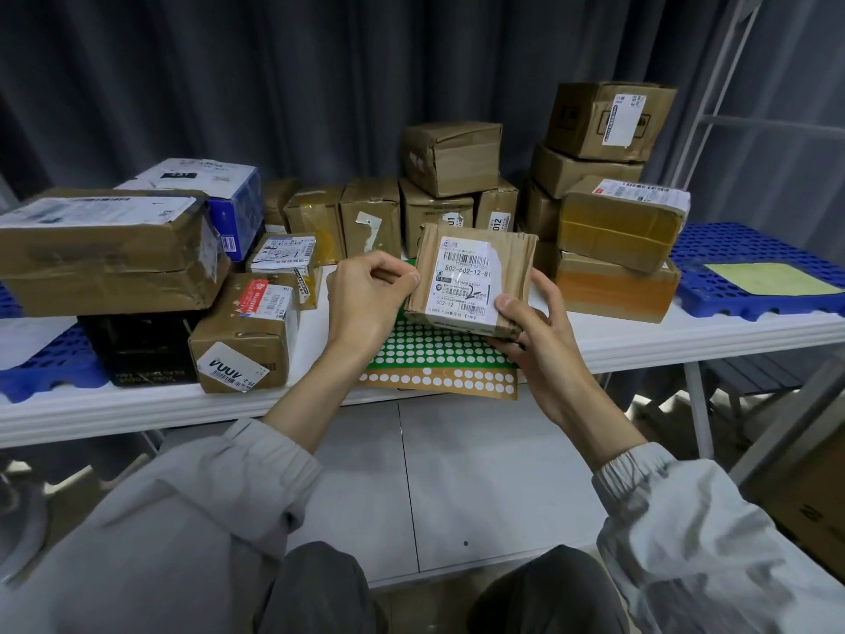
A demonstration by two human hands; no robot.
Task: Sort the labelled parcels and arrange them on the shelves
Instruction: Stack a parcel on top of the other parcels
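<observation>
**Parcels heaped on the table, one small box up in both hands**

Parcels point(608, 249) crowd the white table point(686, 336) beyond the fingertips: a wide flat carton point(105, 249) far out past the left hand, stacked brown boxes behind and out past the right hand. Blue perforated trays point(750, 272) lie at both ends of the table. A green dotted sticker sheet point(430, 354) lies directly under the fingers, over a tan one.

The small taped parcel point(471, 279) is held off the table, label towards the camera, tilted a little. The right hand point(544, 345) grasps its lower right corner, thumb on the label face and fingers curled round behind. The left hand point(366, 299) pinches the left edge with curled fingers point(402, 276). The parcel thus sits between the two sets of fingers; it looks almost square, so no long axis is clear. The right hand appears to carry most of the weight, so it seems the likelier one for placing.

The label shows "502-602-12-81" and a handwritten mark; its smaller print is unreadable. The parcel's back is hidden. A pale metal frame point(731, 75) at the right edge, possibly shelving, is cut off.
</observation>
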